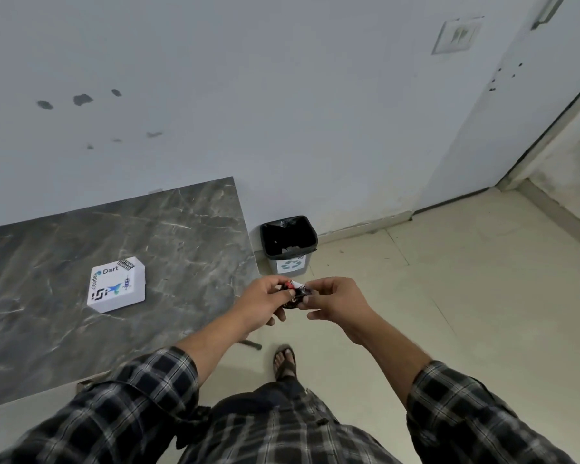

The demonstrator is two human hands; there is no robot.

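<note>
Plaid sleeves fill the bottom of the view, and a sandalled foot stands on the pale floor tiles between them. Just ahead, the left hand and right hand meet in mid-air. Both pinch the same wrapper between thumb and curled fingers, one from each side. It is small, dark and crumpled with a bit of white and red. It is too blurred to say for sure that it is a wrapper and not some other scrap.

The wrapper hangs over bare floor, just off the corner of the marble-look table, where a white box with stickers lies well apart from the hands. Further on, the lined bin sits on the floor against the wall, close beside the table's end.

My guess is that the scrap is headed for the bin, and the hands are short of it. If either pinch loosens while it is being squeezed, so small a piece would likely drop to the tiles. A toss from here could clip the rim or the table edge, and a light, springy crumple may open and fall short.
</note>
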